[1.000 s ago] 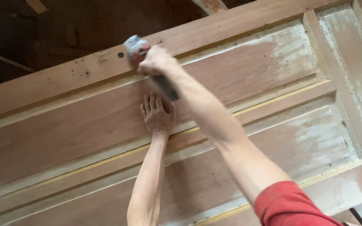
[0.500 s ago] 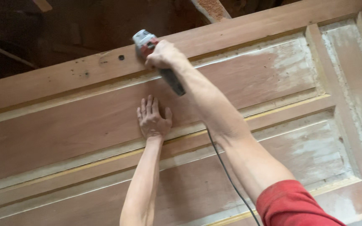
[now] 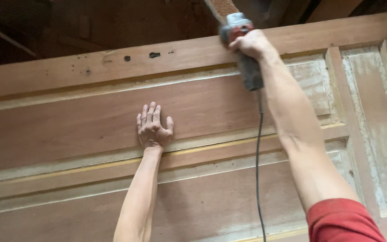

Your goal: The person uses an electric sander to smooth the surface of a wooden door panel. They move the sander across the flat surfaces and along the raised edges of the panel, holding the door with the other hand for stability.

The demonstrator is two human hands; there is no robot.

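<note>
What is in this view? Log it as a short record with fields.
Setting: a workshop, dark behind the work
Workpiece: panelled wooden door, lying flat, bare brown wood with whitish patches of old finish toward the right
Left hand: open, palm flat on a long panel
Right hand: closed on a corded power sander, at the door's far rail
Cord: hangs from the sander down across the door
Clothing: red sleeve on the right arm

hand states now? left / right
Left hand: open, flat on the door panel, holding nothing.
Right hand: closed around the corded power tool at the door's top rail.
</note>
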